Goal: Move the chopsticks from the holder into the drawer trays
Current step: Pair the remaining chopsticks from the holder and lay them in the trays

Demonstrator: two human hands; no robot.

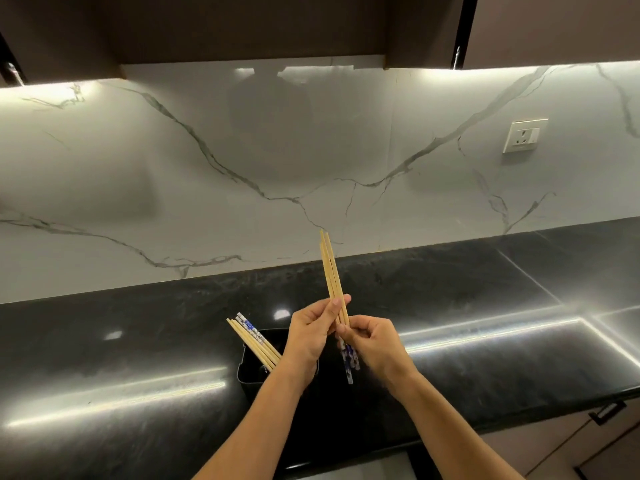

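Left hand (308, 337) before holder (247, 372); socket (524, 135) beyond

The left hand (311, 336) and its arm hide much of the holder (243, 370). The leaning sticks (254, 341) have their low ends hidden inside it. The left hand and right hand (374, 344) cover the middle of the held sticks (332, 271). Their blue pattern is blurry. The bottom edge cuts off both arms.

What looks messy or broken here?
Nothing spilled or broken. The chopsticks in the black holder lean left, and the bundle held by the left hand and right hand mixes plain and blue-patterned sticks.
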